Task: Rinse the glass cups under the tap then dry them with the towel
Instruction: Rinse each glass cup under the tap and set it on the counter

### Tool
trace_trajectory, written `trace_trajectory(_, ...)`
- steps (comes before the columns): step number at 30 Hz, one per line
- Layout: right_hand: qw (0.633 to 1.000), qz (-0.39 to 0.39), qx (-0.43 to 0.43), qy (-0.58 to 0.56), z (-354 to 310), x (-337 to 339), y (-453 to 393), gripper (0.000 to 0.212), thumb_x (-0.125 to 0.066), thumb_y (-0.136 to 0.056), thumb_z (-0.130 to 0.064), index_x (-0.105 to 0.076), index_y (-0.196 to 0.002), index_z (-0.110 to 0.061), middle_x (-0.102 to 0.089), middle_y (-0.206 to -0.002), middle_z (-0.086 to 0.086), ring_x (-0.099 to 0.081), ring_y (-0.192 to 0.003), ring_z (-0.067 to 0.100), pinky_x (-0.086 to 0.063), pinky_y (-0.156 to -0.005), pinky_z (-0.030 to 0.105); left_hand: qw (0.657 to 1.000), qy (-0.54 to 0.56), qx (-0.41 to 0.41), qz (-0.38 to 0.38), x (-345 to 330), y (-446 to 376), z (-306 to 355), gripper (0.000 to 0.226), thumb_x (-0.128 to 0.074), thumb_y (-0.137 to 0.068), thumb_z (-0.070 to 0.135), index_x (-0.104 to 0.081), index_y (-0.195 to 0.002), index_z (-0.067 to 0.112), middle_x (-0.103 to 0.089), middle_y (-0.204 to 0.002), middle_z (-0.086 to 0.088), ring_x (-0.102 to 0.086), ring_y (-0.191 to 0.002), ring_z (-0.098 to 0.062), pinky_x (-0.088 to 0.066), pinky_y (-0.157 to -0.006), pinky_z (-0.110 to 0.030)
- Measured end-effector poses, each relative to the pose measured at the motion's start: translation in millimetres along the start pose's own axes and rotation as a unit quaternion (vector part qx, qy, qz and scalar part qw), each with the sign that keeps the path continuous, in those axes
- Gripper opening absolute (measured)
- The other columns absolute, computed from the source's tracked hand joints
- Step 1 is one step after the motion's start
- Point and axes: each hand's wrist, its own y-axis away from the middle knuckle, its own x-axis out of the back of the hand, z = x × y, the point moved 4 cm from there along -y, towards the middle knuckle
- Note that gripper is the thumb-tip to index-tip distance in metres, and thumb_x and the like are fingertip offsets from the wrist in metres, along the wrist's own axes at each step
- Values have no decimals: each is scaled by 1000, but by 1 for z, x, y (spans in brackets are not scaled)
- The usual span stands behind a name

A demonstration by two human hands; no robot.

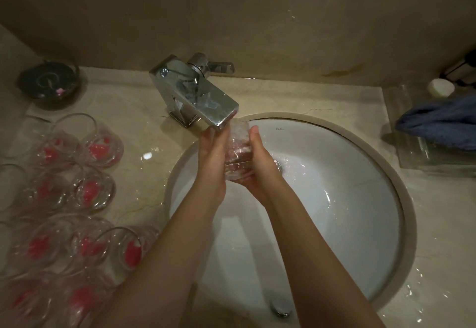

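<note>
a: where's the open room around the sink [381, 214]?

b: the white basin is mostly bare on its right and near sides, with water splashing by the drain. its rim curves close to the worktop [144, 131] edge on the left, and the wall runs just behind the tap [195, 93].

a: and the left side of the worktop?

b: crowded. a cluster of glass cups [77, 188] with pink inside fills it from the near edge up towards a dark round bowl [49, 82] in the back corner (the nearest cups stand just beside the left forearm). on the right, a blue towel [440, 124] lies on a clear tray [412, 152] near the wall, well apart from the basin's centre, with a small white round thing behind it.

a: where's the cup being rinsed?

b: the glass cup [238, 152] sits right under the tap's spout, over the basin's far edge, tilted with its mouth up towards the spout.

a: the hands?

b: the left hand [212, 157] is wrapped round its left side, the right hand [260, 165] cradles its right side and base, thumb along the wall. both are closed on it.
</note>
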Motion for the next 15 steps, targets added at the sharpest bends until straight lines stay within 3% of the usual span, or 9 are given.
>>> trace_trajectory(3,1000,13,8,25,2,-1,-1,59,-47,-91,-64,-63,-118,-14,-72,-111,13,-70,-101,26,-55,-92,46,1000,-13,0,-11,2,1,-3,47,-67,-83,39,-57,-128,27,-69,-116,5,-70,-97,-16,-56,-72,-31)
trace_trajectory(5,998,50,28,38,5,0,-1,70,-59,-80,-70,-56,-117,-11,-69,-110,15,-71,-97,26,-57,-87,49,1000,-24,2,-12,2,3,-5,42,-65,-88,38,-58,-128,29,-70,-111,7,-71,-95,-15,-56,-72,-32)
trace_trajectory(7,998,52,17,9,5,0,-2,66,-56,-83,-70,-59,-110,-10,-70,-109,15,-72,-93,27,-57,-86,49,1000,-20,1,-12,4,1,-7,37,-62,-93,35,-58,-129,29,-70,-109,8,-71,-91,-13,-56,-73,-33)
trace_trajectory(10,999,35,-16,1,6,1,-3,60,-42,-93,-65,-67,-107,-13,-73,-107,12,-72,-95,28,-57,-88,45,1000,-11,6,-13,6,1,-6,49,-69,-82,43,-60,-128,29,-68,-120,-2,-69,-99,-19,-56,-73,-33)
trace_trajectory(13,997,43,-4,61,10,2,-6,69,-47,-85,-73,-68,-111,-13,-74,-103,11,-73,-92,26,-59,-83,43,999,-30,16,-10,8,5,-10,53,-71,-80,50,-60,-127,27,-65,-126,-5,-67,-104,-24,-56,-62,-30)
trace_trajectory(15,997,61,-4,55,12,5,-7,70,-50,-84,-73,-64,-115,-12,-73,-103,11,-73,-89,27,-60,-79,45,999,-23,1,-25,8,6,-12,49,-68,-83,44,-60,-128,26,-66,-124,-5,-67,-101,-23,-56,-67,-30)
